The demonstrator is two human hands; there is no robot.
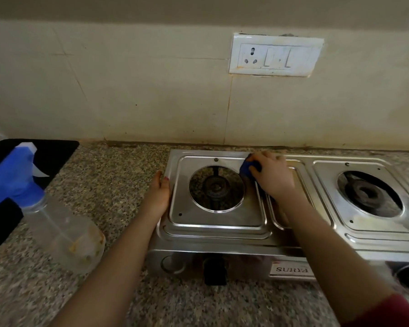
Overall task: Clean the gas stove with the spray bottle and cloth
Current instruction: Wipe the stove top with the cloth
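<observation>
A steel two-burner gas stove (222,234) stands on a speckled granite counter. Its pan supports are off, and the left burner (215,187) and right burner (367,193) sit bare in their round openings. My right hand (270,177) grips a dark blue cloth (248,168) and presses it on the steel top at the far right corner of the left burner plate. My left hand (159,193) lies flat against the stove's left edge, fingers straight. A clear spray bottle (57,223) with a blue trigger head stands at the near left.
A black flat appliance (54,152) lies on the counter behind the spray bottle at the left. The tiled wall rises just behind the stove, with a white socket-and-switch plate (275,55) above. A black knob (215,270) sticks out from the stove's front.
</observation>
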